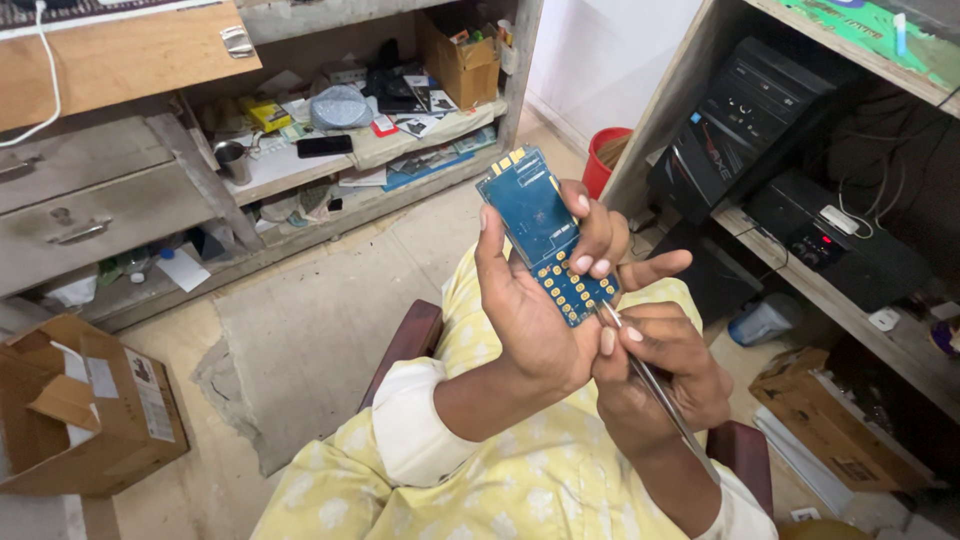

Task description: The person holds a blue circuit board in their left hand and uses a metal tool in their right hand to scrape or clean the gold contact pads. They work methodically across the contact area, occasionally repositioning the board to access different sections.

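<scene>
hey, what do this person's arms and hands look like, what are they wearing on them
Both hands are bare, with no gloves, rings or watch visible. The left hand and right hand have short, pale, unpainted-looking nails. Both arms come out of pale yellow sleeves with a faint white floral print, and each sleeve ends in a plain white turned-back cuff partway up the forearm.

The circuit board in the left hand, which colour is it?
The circuit board is blue with gold contact pads, seen best in the head view.

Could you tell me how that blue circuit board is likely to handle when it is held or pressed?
The blue circuit board looks thin and flat, so probably light and stiff. The left hand pinches only its edges; its gold pads likely scratch easily under the metal tool.
</scene>
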